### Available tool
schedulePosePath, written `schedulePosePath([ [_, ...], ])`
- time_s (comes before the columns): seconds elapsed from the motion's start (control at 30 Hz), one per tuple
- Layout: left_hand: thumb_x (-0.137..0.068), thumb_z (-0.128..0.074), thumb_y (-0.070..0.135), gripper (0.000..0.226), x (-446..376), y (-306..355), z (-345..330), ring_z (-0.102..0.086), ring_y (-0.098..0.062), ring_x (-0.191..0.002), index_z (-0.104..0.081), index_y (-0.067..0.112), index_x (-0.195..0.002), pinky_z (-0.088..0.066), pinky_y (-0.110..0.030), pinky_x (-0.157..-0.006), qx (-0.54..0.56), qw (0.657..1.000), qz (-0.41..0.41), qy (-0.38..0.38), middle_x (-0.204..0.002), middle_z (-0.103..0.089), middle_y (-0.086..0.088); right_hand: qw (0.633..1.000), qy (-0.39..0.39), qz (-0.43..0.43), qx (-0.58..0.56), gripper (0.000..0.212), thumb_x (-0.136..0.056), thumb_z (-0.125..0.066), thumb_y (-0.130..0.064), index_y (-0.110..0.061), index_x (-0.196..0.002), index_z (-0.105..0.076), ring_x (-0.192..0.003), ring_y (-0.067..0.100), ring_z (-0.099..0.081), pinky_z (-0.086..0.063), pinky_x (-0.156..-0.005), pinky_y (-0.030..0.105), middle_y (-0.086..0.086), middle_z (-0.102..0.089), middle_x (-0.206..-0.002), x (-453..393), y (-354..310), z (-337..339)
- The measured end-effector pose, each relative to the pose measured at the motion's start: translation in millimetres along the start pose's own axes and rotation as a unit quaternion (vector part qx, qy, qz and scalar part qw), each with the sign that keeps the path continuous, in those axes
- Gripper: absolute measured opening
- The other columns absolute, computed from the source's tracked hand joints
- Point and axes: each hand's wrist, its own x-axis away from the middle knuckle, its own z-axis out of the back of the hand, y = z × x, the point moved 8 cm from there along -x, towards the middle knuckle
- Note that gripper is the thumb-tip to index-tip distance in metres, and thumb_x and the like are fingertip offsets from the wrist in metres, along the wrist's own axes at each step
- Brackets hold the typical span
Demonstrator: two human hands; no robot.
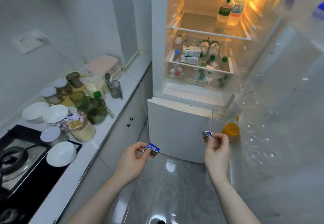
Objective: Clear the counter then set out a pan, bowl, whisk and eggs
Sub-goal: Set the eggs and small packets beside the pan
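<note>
- Before the open fridge (201, 52), the left hand (133, 160) and right hand (216, 151) each pinched a small packet: (152, 150), (206, 135).
- At nine o'clock, the counter (112, 118) stood crowded, bowls (56, 113) among jars; clearing seemingly underway.
- Next: stow packets, find eggs, none visible.

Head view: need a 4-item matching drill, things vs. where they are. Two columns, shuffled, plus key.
Things:
1. small blue packet
2. white bowl
3. orange-lidded jar
4. green-capped bottles

Places:
A. in the fridge's clear drawer
B. on the edge of the black stovetop
C. pinched in the left hand
D. low in the open fridge door

Pairs: 1-C, 2-B, 3-D, 4-A
</note>
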Motion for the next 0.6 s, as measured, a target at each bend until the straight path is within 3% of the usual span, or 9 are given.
schedulePosePath([
  [0.13,-0.092,-0.063,0.028,0.010,35,-28,41,-0.069,-0.015,-0.069,-0.072,0.028,-0.096,-0.059,-0.041,-0.077,0.026,0.998,0.037,0.043,-0.078,-0.076,0.012,0.989,-0.142,0.022,-0.021,0.014,-0.093,-0.067,-0.010,-0.022,-0.089,-0.061,-0.072,0.008,-0.065,-0.051,-0.069,0.021,-0.007,-0.070,-0.079,48,-38,-58],
  [0.23,-0.094,-0.064,0.023,0.011,69,-41,73,-0.069,-0.015,-0.069,-0.072,0.031,-0.093,-0.058,-0.034,-0.076,0.020,0.994,0.060,0.084,-0.074,-0.073,0.020,0.960,-0.273,0.008,-0.054,0.011,-0.093,-0.067,-0.007,-0.015,-0.088,-0.063,-0.067,0.005,-0.066,-0.048,-0.063,0.012,-0.004,-0.071,-0.075,94,-60,-104],
  [0.33,-0.095,-0.065,0.019,0.016,123,-74,122,-0.068,-0.019,-0.068,-0.072,0.033,-0.093,-0.054,-0.030,-0.071,0.032,0.983,0.097,0.151,-0.073,-0.070,0.026,0.906,-0.420,-0.001,-0.053,0.007,-0.093,-0.067,-0.007,-0.013,-0.092,-0.065,-0.060,0.006,-0.062,-0.048,-0.063,0.016,-0.009,-0.070,-0.066,167,-82,-156],
  [0.43,-0.096,-0.063,0.020,0.016,180,-111,164,-0.068,-0.016,-0.070,-0.073,0.032,-0.095,-0.050,-0.022,-0.062,0.047,0.969,0.130,0.203,-0.079,-0.070,0.023,0.852,-0.522,0.020,-0.038,0.005,-0.093,-0.069,-0.017,-0.021,-0.092,-0.067,-0.060,0.006,-0.059,-0.048,-0.062,0.022,-0.006,-0.070,-0.074,242,-104,-187],
  [0.5,-0.096,-0.062,0.022,0.016,218,-132,190,-0.068,-0.018,-0.072,-0.073,0.033,-0.095,-0.049,-0.021,-0.056,0.067,0.959,0.145,0.236,-0.081,-0.071,0.020,0.825,-0.564,0.026,-0.036,0.004,-0.093,-0.070,-0.018,-0.021,-0.092,-0.068,-0.059,0.005,-0.058,-0.048,-0.062,0.026,-0.007,-0.069,-0.072,289,-119,-202],
  [0.6,-0.096,-0.062,0.026,0.016,281,-166,227,-0.071,-0.009,-0.072,-0.074,0.036,-0.095,-0.055,-0.026,-0.062,0.091,0.938,0.175,0.287,-0.086,-0.074,0.017,0.781,-0.622,0.047,-0.025,0.005,-0.093,-0.070,-0.021,-0.025,-0.092,-0.067,-0.062,0.006,-0.062,-0.056,-0.067,0.034,-0.010,-0.071,-0.075,367,-139,-218],
])
